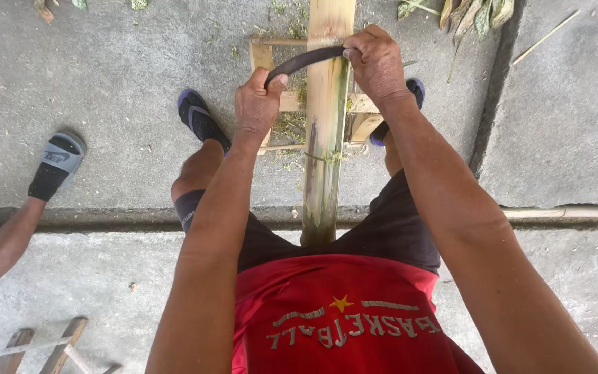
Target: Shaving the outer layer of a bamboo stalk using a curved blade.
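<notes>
Both hands grip a curved blade (307,58) laid across a bamboo pole (325,125): the left hand (257,104) closed on its 8 o'clock end, the right hand (375,64) on its 2 o'clock end. The pole runs from 12 to 6 o'clock between the knees, resting on a wooden frame (363,114) on the concrete floor (105,83). Another person's sandalled foot (57,165) stands at 9 o'clock.

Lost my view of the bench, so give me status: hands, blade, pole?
Left hand and right hand grip the curved blade at either end. Blade lies across the bamboo pole. Another person's foot stands off left.
</notes>
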